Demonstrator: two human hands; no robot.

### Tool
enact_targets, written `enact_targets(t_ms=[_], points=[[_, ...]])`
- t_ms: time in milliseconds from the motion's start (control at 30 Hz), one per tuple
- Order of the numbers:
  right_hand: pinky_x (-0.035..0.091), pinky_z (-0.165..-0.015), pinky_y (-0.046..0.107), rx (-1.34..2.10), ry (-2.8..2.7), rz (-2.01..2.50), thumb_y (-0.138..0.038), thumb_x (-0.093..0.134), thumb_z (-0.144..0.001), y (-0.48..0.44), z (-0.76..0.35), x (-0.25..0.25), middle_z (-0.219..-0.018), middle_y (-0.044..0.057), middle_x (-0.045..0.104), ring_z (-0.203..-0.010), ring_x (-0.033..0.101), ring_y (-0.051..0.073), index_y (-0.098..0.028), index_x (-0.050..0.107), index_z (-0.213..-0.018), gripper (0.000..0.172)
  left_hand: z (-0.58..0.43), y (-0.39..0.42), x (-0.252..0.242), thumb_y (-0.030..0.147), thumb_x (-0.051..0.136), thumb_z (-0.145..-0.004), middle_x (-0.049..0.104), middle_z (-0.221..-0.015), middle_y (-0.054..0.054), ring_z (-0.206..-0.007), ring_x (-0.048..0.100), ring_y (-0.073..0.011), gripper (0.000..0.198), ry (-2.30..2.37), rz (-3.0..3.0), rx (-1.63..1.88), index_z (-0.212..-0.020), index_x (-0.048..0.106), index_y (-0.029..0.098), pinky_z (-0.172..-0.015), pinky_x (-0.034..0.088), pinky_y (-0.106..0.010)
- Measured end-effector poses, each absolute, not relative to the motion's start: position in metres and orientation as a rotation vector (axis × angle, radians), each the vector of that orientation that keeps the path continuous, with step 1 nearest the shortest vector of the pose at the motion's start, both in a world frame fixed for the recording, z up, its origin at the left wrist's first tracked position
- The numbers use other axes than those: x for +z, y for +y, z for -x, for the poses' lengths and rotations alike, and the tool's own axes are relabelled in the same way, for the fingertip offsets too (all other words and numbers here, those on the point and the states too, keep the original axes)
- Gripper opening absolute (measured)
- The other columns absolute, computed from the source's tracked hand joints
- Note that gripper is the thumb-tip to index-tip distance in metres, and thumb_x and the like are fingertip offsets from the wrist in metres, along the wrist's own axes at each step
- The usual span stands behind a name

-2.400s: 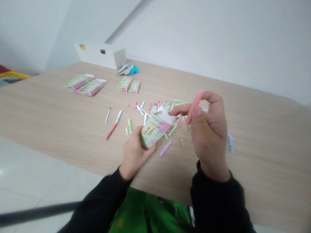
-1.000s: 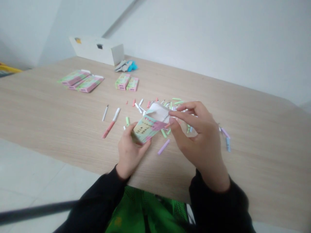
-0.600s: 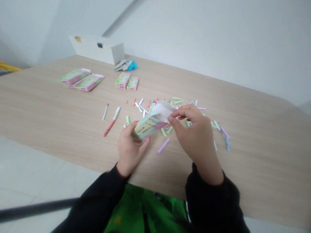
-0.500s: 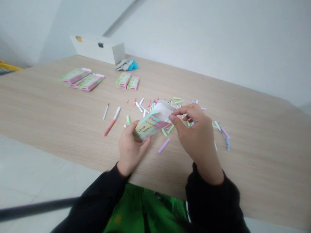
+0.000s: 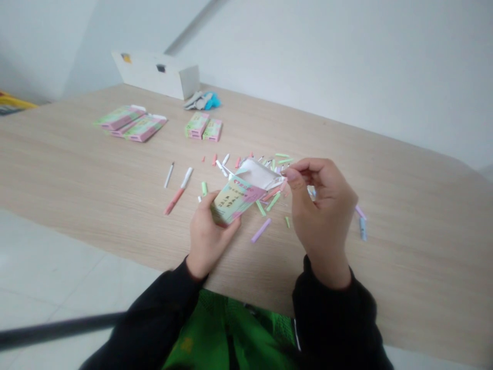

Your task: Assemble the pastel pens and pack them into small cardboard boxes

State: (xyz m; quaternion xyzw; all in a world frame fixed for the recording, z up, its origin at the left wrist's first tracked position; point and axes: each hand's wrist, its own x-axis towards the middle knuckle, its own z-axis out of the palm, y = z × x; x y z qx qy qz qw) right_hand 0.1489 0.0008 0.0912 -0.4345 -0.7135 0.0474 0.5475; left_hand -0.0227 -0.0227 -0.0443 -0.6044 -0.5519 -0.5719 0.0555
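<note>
My left hand (image 5: 208, 231) is wrapped round the lower end of a small pastel green-and-pink cardboard box (image 5: 235, 199), which is tilted with its mouth up and to the right. The white inside of its opened top flap (image 5: 257, 172) shows. Thumb and forefinger of my right hand (image 5: 323, 216) pinch the corner at the right end of that flap. Behind and below the box lie many loose marker parts, with a purple marker piece (image 5: 261, 230) and a green piece (image 5: 273, 201) near it. What is inside the box is hidden.
Left of the box lie a red marker with a white cap (image 5: 179, 191) and a thin white stick (image 5: 169, 174). Farther back are two upright-printed boxes (image 5: 203, 127), flat boxes (image 5: 144, 127), crumpled gloves (image 5: 203, 100) and a long white carton (image 5: 154, 77). A blue piece (image 5: 362, 228) lies right.
My right hand has moved a little to the right, drawing the flap outward. The box's mouth looks wider, and its printed face has turned more toward me.
</note>
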Motion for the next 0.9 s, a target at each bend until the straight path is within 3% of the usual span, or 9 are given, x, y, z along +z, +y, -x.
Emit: enact_targets(t_ms=[167, 400, 533, 767, 900], points=[[0.051, -0.077, 0.036, 0.094, -1.899, 0.946, -0.019, 0.066, -0.092, -0.001, -0.145, 0.094, -0.087, 0.001, 0.067, -0.084, 0.063, 0.018, -0.023, 0.069, -0.088, 0.007, 0.023, -0.024, -0.043, 0.023, 0.081, -0.077, 0.064, -0.121, -0.011, -0.107, 0.068, -0.0282, 0.069, -1.631, 1.851, -1.743, -0.136, 0.047, 0.022, -0.089, 0.058, -0.045], [0.049, -0.082, 0.041, 0.026, -1.994, 0.916, -0.022, 0.065, -0.094, 0.004, -0.147, 0.088, -0.1, 0.005, 0.062, -0.094, 0.06, 0.021, -0.028, 0.078, -0.099, 0.016, 0.025, -0.023, -0.042, 0.025, 0.08, -0.077, 0.063, -0.119, -0.01, -0.105, 0.067, -0.0276, 0.068, -1.648, 1.869, -1.75, -0.135, 0.046, 0.022, -0.087, 0.058, -0.044], [0.052, -0.079, 0.039, 0.12, -1.848, 0.905, -0.014, 0.058, -0.095, 0.0, -0.159, 0.093, -0.095, 0.004, 0.064, -0.09, 0.062, 0.019, -0.026, 0.076, -0.102, 0.023, 0.025, -0.025, -0.045, 0.03, 0.081, -0.075, 0.059, -0.118, -0.011, -0.108, 0.063, -0.029, 0.07, -1.681, 1.807, -1.805, -0.136, 0.046, 0.021, -0.089, 0.057, -0.046], [0.051, -0.072, 0.034, 0.281, -1.763, 0.904, -0.008, 0.06, -0.091, -0.001, -0.174, 0.085, -0.084, 0.001, 0.065, -0.081, 0.062, 0.017, -0.023, 0.073, -0.091, 0.02, 0.045, -0.025, -0.049, 0.037, 0.084, -0.074, 0.052, -0.128, -0.014, -0.116, 0.059, -0.0317, 0.085, -1.634, 1.848, -1.947, -0.144, 0.038, 0.024, -0.084, 0.057, -0.043], [0.051, -0.072, 0.033, 0.305, -1.788, 0.953, -0.007, 0.059, -0.09, -0.003, -0.184, 0.077, -0.085, 0.001, 0.066, -0.082, 0.062, 0.016, -0.023, 0.072, -0.09, 0.021, 0.079, -0.02, -0.043, 0.039, 0.081, -0.078, 0.054, -0.128, -0.015, -0.107, 0.062, -0.0295, 0.078, -1.774, 1.777, -1.9, -0.143, 0.04, 0.023, -0.078, 0.057, -0.042]])
